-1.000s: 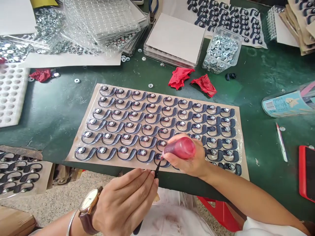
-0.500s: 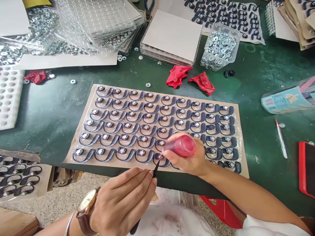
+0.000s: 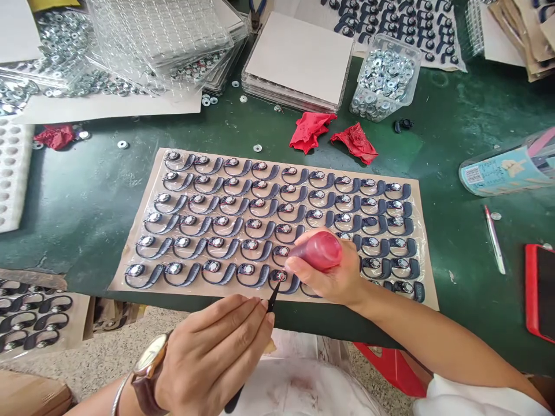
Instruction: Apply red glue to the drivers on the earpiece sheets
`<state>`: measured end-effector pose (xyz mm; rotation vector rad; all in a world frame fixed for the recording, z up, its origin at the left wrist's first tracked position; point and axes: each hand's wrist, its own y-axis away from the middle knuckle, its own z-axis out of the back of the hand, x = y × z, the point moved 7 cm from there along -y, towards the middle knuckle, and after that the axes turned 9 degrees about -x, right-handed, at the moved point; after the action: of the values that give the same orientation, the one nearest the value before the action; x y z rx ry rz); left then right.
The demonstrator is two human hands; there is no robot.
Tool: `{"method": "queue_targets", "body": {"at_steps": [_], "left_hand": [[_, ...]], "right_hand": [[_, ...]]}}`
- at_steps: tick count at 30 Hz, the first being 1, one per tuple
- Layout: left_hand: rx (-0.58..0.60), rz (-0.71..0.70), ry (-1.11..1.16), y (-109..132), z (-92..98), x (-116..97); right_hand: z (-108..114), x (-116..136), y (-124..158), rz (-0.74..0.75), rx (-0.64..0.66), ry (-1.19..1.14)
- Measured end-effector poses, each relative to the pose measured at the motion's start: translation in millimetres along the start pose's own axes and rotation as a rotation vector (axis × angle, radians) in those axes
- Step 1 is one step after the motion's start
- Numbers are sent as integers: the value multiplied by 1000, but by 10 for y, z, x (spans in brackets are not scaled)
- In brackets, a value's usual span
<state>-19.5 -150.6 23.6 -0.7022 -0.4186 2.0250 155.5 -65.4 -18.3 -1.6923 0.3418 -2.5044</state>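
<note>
My left hand [image 3: 217,352] is closed on slim black tweezers [image 3: 272,299]. Their tip touches or nearly touches the round silver part on a dark ear-hook piece [image 3: 277,277] in the front row. Gripped in my right hand [image 3: 336,283] is a red squeeze bottle [image 3: 321,251], tilted with its narrow end toward the same piece. The bottle's nozzle is mostly hidden by my thumb. Rows of similar hook-shaped pieces lie on a brown cardboard sheet [image 3: 428,283] under clear film, and my right hand covers some of them.
Behind the sheet are red crumpled scraps [image 3: 311,132], a clear box of metal washers [image 3: 385,78] and a stack of trays [image 3: 299,58]. A blue-labelled container [image 3: 505,167], a pen [image 3: 494,240] and a red-cased phone [image 3: 540,292] lie to the right.
The view has shifted slightly, so the table's things appear a little further left. Both hands keep their hold on the tweezers and the bottle, nearly still over the same ear-hook piece.
</note>
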Motion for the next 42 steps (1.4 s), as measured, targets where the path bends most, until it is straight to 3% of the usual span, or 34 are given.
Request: {"method": "queue_targets", "body": {"at_steps": [7,16,21,29,42], "left_hand": [[-3,45,45,-42,-2,60],[-3,57,108,-252,66,151],[-55,146,206,-335,99,271],[-96,297,313,-353,88,488],[-89,349,332,-322,75,542]], "right_hand": [[42,29,-13,-3,38,88],[45,7,19,-56,35,21],[38,27,18,-29,44,55],[29,56,32,36,43,35],[12,21,55,-1,56,33]]}}
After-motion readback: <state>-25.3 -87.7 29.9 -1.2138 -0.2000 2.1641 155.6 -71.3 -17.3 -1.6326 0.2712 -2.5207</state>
